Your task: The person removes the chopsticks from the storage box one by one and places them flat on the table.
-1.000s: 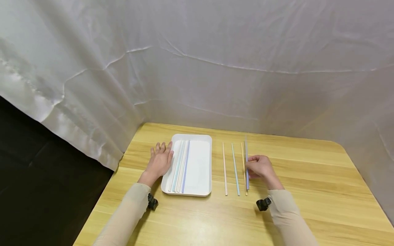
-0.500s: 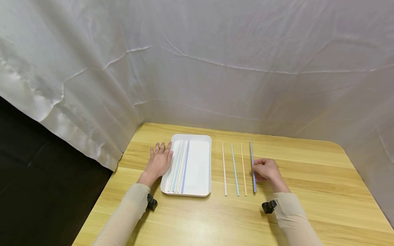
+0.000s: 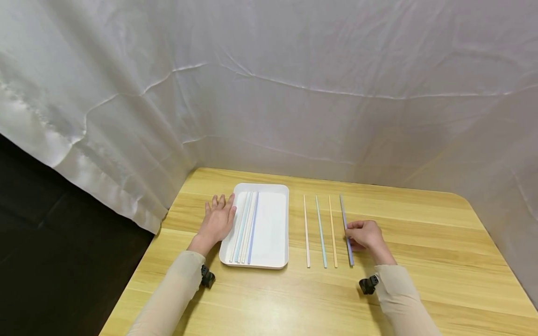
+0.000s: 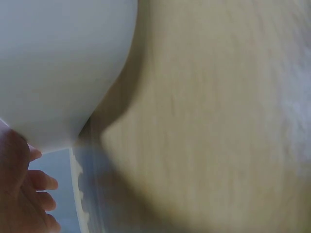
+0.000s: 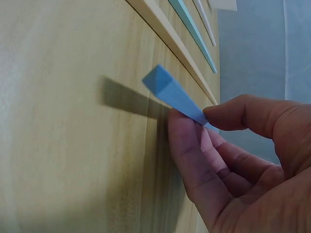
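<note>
My right hand (image 3: 364,235) pinches a purple-blue chopstick (image 3: 344,214) between thumb and fingers near its middle. In the right wrist view the near end of that chopstick (image 5: 167,87) stands a little off the wood and casts a shadow. Left of it lie an orange-yellow chopstick (image 3: 332,228), a light blue chopstick (image 3: 321,228) and a pale pink chopstick (image 3: 306,228), roughly parallel and spaced apart. My left hand (image 3: 217,221) rests with spread fingers at the left rim of a white tray (image 3: 275,224). Several chopsticks (image 3: 244,228) lie lengthwise in the tray's left half.
The wooden table (image 3: 428,233) carries the tray and the row of chopsticks. A pale curtain (image 3: 294,130) hangs along its back edge and left side. Dark fabric (image 3: 63,261) shows beyond the table's left edge.
My right hand has carried the purple-blue chopstick rightward, from beside the orange-yellow one to a wider gap, and lowered it toward the table. The left hand and tray have stayed put.
</note>
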Action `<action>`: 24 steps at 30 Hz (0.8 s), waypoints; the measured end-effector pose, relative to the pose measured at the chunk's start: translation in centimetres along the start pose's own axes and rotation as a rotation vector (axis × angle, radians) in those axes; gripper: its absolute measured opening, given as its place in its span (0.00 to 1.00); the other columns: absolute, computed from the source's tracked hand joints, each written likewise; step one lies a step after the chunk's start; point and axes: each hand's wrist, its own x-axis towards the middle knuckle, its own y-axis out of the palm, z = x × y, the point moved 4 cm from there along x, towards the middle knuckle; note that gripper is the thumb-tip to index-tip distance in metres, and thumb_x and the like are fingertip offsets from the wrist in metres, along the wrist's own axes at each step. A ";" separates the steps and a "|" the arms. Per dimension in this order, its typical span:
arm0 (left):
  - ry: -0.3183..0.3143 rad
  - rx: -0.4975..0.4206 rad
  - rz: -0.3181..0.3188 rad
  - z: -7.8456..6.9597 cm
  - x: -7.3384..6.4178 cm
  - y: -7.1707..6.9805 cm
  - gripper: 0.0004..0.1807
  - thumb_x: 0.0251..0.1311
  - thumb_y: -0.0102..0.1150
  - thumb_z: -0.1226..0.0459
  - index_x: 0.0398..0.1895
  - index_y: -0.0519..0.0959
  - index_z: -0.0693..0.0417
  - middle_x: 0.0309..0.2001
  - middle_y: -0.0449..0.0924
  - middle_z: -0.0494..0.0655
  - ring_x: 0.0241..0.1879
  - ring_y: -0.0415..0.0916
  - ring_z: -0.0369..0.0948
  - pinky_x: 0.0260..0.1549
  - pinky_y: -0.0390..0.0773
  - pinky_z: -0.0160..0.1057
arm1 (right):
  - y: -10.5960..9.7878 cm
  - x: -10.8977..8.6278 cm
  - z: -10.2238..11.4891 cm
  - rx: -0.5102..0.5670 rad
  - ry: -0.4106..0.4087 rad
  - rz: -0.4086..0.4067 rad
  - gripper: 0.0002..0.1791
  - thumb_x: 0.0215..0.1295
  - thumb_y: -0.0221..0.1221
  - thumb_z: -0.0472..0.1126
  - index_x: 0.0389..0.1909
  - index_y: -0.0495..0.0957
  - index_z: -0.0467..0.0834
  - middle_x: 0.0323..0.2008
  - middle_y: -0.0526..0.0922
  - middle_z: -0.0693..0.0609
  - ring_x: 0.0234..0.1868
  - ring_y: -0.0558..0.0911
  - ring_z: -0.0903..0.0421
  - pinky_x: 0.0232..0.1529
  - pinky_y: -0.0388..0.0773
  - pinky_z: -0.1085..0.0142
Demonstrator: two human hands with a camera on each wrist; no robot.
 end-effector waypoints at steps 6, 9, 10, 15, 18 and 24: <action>-0.004 -0.013 0.011 0.1 0.0 0.0 0.33 0.86 0.27 0.50 0.86 0.52 0.53 0.81 0.54 0.72 0.82 0.43 0.71 0.78 0.42 0.74 | 0.1 -0.1 0.1 0.003 -0.005 -0.001 0.20 0.68 0.61 0.32 0.58 0.79 0.25 0.32 0.84 0.45 0.29 0.84 0.56 0.31 0.89 0.61; -0.003 -0.015 0.011 0.0 0.1 0.0 0.32 0.86 0.27 0.50 0.86 0.53 0.53 0.81 0.54 0.72 0.82 0.43 0.71 0.78 0.41 0.74 | 0.1 -0.1 0.1 0.012 -0.009 -0.003 0.20 0.68 0.61 0.31 0.57 0.80 0.24 0.31 0.85 0.44 0.28 0.84 0.56 0.31 0.90 0.60; -0.004 -0.016 0.011 0.0 0.1 0.0 0.32 0.86 0.27 0.50 0.86 0.53 0.53 0.81 0.54 0.72 0.82 0.43 0.71 0.78 0.41 0.74 | 0.2 -0.1 0.1 0.017 -0.009 -0.004 0.19 0.68 0.61 0.31 0.57 0.80 0.24 0.31 0.85 0.43 0.28 0.84 0.56 0.32 0.90 0.59; -0.006 -0.020 0.005 0.0 0.0 0.0 0.32 0.86 0.29 0.51 0.86 0.53 0.53 0.81 0.54 0.72 0.82 0.43 0.71 0.78 0.41 0.74 | 0.3 -0.2 0.0 0.018 -0.010 -0.011 0.19 0.67 0.62 0.30 0.56 0.80 0.24 0.29 0.86 0.43 0.27 0.84 0.56 0.31 0.90 0.59; -0.003 -0.022 0.000 0.0 -0.1 -0.1 0.32 0.86 0.30 0.51 0.86 0.53 0.53 0.81 0.54 0.72 0.82 0.44 0.71 0.77 0.41 0.74 | 0.3 -0.2 0.0 0.008 -0.014 -0.022 0.19 0.66 0.64 0.30 0.56 0.80 0.25 0.28 0.86 0.44 0.27 0.84 0.56 0.31 0.90 0.60; -0.003 -0.018 0.006 0.0 -0.1 -0.1 0.32 0.86 0.29 0.50 0.86 0.52 0.52 0.81 0.54 0.72 0.82 0.44 0.71 0.78 0.41 0.74 | 0.3 -0.3 -0.1 -0.008 -0.025 -0.032 0.18 0.66 0.64 0.30 0.54 0.81 0.25 0.28 0.86 0.42 0.27 0.85 0.55 0.30 0.89 0.60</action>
